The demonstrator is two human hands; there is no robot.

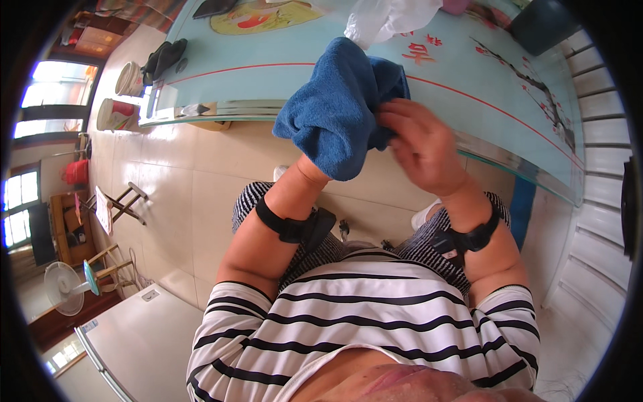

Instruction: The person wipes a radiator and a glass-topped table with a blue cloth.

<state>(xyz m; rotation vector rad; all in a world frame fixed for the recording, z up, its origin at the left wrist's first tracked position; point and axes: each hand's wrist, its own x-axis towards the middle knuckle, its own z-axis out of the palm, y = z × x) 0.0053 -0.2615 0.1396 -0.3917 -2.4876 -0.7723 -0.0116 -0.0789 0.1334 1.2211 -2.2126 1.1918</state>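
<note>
A blue terry towel [334, 108] is draped over my left hand, above the near edge of the glass-topped table [251, 83]. Only the wrist of my left hand [312, 170] shows below the cloth; its fingers are hidden, so their grip cannot be made out. My right hand [422, 145], blurred, is at the towel's right side. Its bent fingers are apart, with the fingertips at the darker hanging fold, and no part of the cloth is plainly pinched between them.
A clear plastic bag [387, 20] lies just beyond the towel. A dark bin-like container [545, 25] stands at the table's far right. Leftward are a bucket [116, 114], a folding stool [113, 206], a fan [65, 289] and a white appliance [145, 341]. White slatted panels [605, 166] border the right.
</note>
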